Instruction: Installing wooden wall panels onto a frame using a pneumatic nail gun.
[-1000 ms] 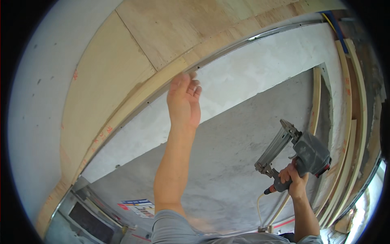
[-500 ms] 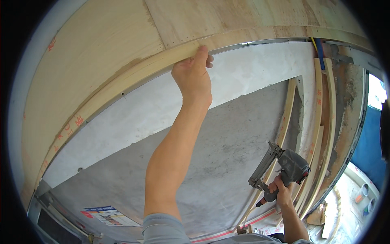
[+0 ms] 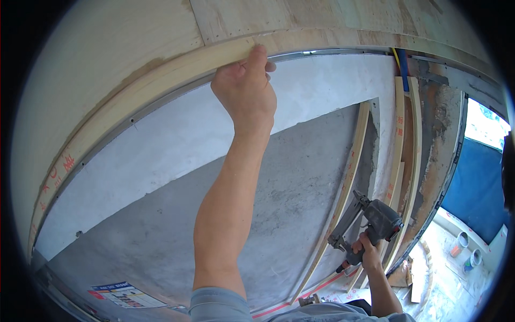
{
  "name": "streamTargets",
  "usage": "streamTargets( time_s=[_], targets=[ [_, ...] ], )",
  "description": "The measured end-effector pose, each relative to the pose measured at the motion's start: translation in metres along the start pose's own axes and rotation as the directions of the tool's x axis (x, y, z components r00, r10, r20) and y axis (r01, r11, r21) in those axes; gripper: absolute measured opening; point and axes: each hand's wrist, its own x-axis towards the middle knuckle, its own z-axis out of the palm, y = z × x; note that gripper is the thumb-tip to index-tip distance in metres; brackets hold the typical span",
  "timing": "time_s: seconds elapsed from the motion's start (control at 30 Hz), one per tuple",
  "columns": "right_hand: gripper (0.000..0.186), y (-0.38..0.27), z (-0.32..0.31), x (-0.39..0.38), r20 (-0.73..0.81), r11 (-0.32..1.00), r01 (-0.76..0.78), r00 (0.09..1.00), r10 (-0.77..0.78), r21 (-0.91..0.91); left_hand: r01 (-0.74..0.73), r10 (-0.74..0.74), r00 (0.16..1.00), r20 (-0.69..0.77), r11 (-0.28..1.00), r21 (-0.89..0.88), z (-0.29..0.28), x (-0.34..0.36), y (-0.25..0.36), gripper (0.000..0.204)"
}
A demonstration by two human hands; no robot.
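Overhead, my left hand (image 3: 248,94) is closed around the lower edge of a long pale wooden strip (image 3: 166,77), with the thumb against its face. The strip runs along the edge of a plywood panel (image 3: 123,40), and its end sits near my thumb, beside a further plywood band (image 3: 322,38). Lower at the right, my right hand (image 3: 370,253) grips the handle of a dark grey nail gun (image 3: 382,219). The gun's magazine slants down to the left, apart from the strip.
A white and grey wall (image 3: 177,214) stands ahead. Several wooden battens (image 3: 413,161) lean upright at the right, by a blue strap (image 3: 403,72). Farther right are a blue panel (image 3: 475,185) and two buckets (image 3: 460,244) on the floor. A printed sheet (image 3: 126,295) is at lower left.
The view has turned a little, so the battens, wall and strip sit farther left. Both hands keep their holds, and the nail gun stays low at the right.
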Motion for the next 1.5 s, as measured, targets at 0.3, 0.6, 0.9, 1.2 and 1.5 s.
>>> streamTargets(
  time_s=[0.3,0.6,0.9,1.2,1.5],
  targets=[
    [0.008,0.011,0.006,0.001,0.032,0.995,0.054,0.998,-0.052,-0.084,-0.002,-0.001,0.998,0.059,0.999,0.045,-0.015,-0.005,-0.008,0.019],
    [0.012,0.01,-0.003,-0.01,-0.001,0.977,0.03,1.0,-0.031,-0.211,-0.456,0.193,0.847,0.495,0.742,0.491,-0.037,-0.031,-0.013,0.034],
    [0.012,0.015,-0.009,-0.012,-0.063,0.977,-0.003,0.998,-0.011,-0.215,-0.685,0.124,0.728,0.674,0.152,0.712,-0.014,0.005,0.025,0.06],
    [0.013,0.019,-0.018,-0.011,-0.067,0.973,-0.101,0.994,0.089,-0.208,-0.667,0.182,0.721,0.669,-0.081,0.741,-0.054,-0.004,0.045,0.063],
    [0.012,0.039,-0.033,-0.011,-0.042,0.981,-0.09,0.996,0.084,-0.172,-0.667,-0.021,0.679,0.733,0.4,0.629,0.055,-0.007,0.002,0.075]
  ],
)
